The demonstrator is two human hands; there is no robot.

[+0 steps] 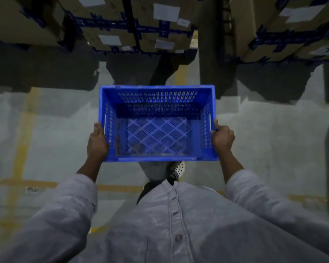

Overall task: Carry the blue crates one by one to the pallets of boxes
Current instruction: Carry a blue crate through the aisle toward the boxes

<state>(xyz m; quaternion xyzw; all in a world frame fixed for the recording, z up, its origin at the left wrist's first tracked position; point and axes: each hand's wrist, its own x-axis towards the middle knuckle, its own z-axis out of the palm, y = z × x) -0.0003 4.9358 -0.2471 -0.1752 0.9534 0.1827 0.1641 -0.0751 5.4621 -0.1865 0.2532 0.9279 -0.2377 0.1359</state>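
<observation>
A blue crate (158, 95), empty, hangs mid-frame above the floor (55, 130), left hand (97, 143) and right hand (222, 139) each gripping a short side, just short of the boxes (141, 25) across the top: delivery apparently near, set-down not yet done, other crates unseen.

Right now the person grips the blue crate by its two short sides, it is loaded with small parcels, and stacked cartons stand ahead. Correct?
One error: the blue crate is empty; the head view shows its bare lattice floor. The left hand and right hand do grip its short sides, with stacked cartons ahead.
</observation>
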